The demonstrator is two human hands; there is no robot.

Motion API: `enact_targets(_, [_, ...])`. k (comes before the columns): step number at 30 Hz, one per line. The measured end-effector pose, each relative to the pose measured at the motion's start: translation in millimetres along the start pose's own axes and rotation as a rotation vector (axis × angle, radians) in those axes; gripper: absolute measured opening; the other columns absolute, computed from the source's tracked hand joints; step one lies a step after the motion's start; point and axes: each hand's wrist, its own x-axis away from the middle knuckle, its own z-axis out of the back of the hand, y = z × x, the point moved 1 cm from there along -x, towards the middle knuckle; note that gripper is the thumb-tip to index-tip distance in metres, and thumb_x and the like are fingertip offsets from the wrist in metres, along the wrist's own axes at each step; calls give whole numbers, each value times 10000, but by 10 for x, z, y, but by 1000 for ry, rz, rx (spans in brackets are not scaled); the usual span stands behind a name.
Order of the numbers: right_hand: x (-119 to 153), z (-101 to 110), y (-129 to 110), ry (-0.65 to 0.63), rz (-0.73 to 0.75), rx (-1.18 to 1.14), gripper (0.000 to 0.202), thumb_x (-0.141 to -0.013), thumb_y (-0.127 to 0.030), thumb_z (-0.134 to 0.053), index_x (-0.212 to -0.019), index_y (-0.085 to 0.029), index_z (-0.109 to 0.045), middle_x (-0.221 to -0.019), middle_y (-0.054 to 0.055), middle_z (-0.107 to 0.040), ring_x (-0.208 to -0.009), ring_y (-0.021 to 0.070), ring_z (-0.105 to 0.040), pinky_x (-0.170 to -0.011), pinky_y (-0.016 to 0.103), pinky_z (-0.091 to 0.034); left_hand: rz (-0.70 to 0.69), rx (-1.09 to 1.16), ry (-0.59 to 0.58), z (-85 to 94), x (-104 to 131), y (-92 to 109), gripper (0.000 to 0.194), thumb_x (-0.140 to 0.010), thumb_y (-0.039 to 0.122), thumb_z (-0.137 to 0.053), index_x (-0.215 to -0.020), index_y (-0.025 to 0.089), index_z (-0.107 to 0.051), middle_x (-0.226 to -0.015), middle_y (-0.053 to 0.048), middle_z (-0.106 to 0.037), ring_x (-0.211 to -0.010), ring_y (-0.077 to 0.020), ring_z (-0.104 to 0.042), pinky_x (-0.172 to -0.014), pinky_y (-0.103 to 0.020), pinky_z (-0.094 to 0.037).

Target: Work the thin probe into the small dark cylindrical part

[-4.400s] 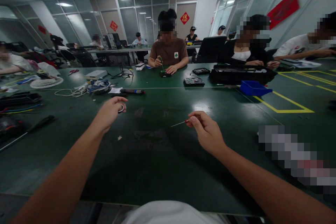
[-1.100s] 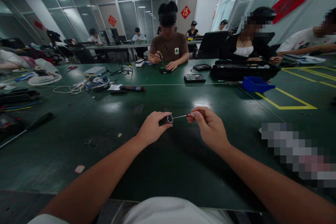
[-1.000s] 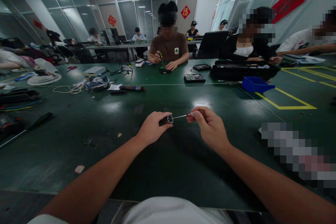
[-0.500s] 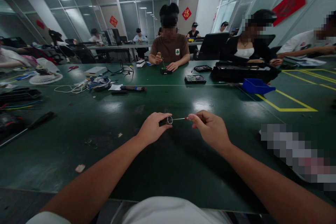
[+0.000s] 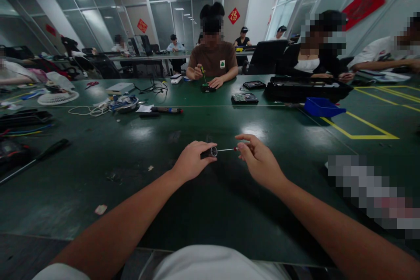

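My left hand (image 5: 192,160) grips a short dark cylinder (image 5: 210,152) between thumb and fingers. The cylinder's round end, with a pale rim, faces right. From the other side my right hand (image 5: 259,155) holds a small screwdriver (image 5: 226,150) by its red handle, with the index finger lifted away from it. The thin metal shaft points left and its tip meets the cylinder's open end; how deep it goes I cannot tell. Both hands are just above the green tabletop (image 5: 197,218).
A long screwdriver (image 5: 39,157) and a black-red tool lie at the left. Beyond my hands are a dark rod-shaped tool (image 5: 166,110), a circuit-board device (image 5: 244,98), a blue bin (image 5: 323,107) and a long black housing (image 5: 308,89). A person (image 5: 212,61) works opposite.
My right index finger has lifted and stretched out from the screwdriver's handle. My left hand still holds the cylinder in nearly the same place.
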Motion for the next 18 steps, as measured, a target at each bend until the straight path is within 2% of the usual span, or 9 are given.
enact_targets(3, [2, 4, 1, -31, 20, -9, 294, -972, -396, -484, -1155, -219, -632, -724, 5, -640, -669, 192, -626, -618, 326, -472, 3, -1, -5, -3, -5, 0, 407, -873, 260, -735, -1273, 246, -662, -1177, -40, -718, -1080, -232, -614, -956, -392, -470])
enact_targets(6, [-2, 17, -10, -47, -39, -6, 362, -1001, -460, -408, -1061, -215, -667, -675, 1, -610, -618, 184, -596, -590, 329, -466, 10, 5, 2, -3, -5, 0, 408, -880, 262, -729, -1281, 246, -658, -1174, -37, -719, -1074, -230, -614, -950, -390, -470])
enact_targets(9, [-10, 14, -4, -3, -64, -51, 322, -983, -460, -452, -1071, -223, -652, -764, 16, -652, -638, 177, -608, -609, 333, -501, 17, 9, 4, 6, -7, 11, 410, -878, 262, -732, -1281, 242, -657, -1171, -36, -719, -1073, -230, -614, -949, -389, -469])
enact_targets(14, [-40, -44, 44, 60, -75, -321, 267, -872, -457, -655, -985, -219, -612, -870, 38, -695, -782, 193, -671, -778, 389, -566, 58, -12, 33, 18, -11, 14, 407, -883, 294, -724, -1280, 240, -652, -1109, -40, -723, -1028, -239, -619, -936, -404, -477])
enact_targets(18, [-72, -72, 83, 32, -194, -537, 311, -854, -511, -672, -964, -222, -642, -889, 50, -699, -823, 201, -686, -838, 428, -585, 40, 20, 56, 11, -15, -11, 392, -886, 267, -719, -1271, 241, -651, -1156, -43, -709, -1081, -235, -615, -963, -402, -476])
